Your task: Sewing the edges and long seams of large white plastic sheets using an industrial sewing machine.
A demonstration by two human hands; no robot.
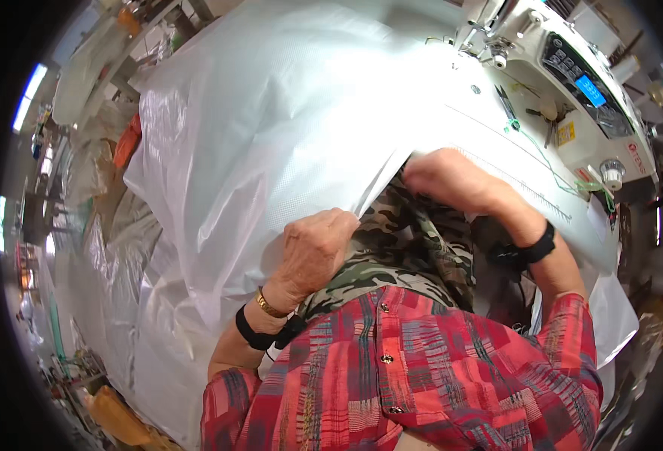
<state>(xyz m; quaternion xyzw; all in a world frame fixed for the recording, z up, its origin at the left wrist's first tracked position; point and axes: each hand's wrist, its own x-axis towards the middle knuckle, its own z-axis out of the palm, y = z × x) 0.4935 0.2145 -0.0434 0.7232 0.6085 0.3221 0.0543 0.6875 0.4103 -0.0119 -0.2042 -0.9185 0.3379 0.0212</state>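
Note:
A large, thin white sheet (271,143), glossy and crinkled in places, spreads over the work table and hangs toward me on the left. My left hand (318,246) is closed on the near edge of this sheet, fingertips pinched together above my lap. At the other end of that stretch of edge is my right hand (452,180), its fingers curled and smeared by motion. Whether it grips the edge I cannot tell. Between the hands the sheet's edge runs in a narrow slanting fold, over my camouflage trousers (392,240).
A white sewing machine (587,83) with a lit blue display stands at the far right. Black-handled thread snips (507,105) and loose green thread (542,154) lie beside it. A ruler scale (527,188) runs along the table. Crumpled clear plastic (121,240) hangs at left.

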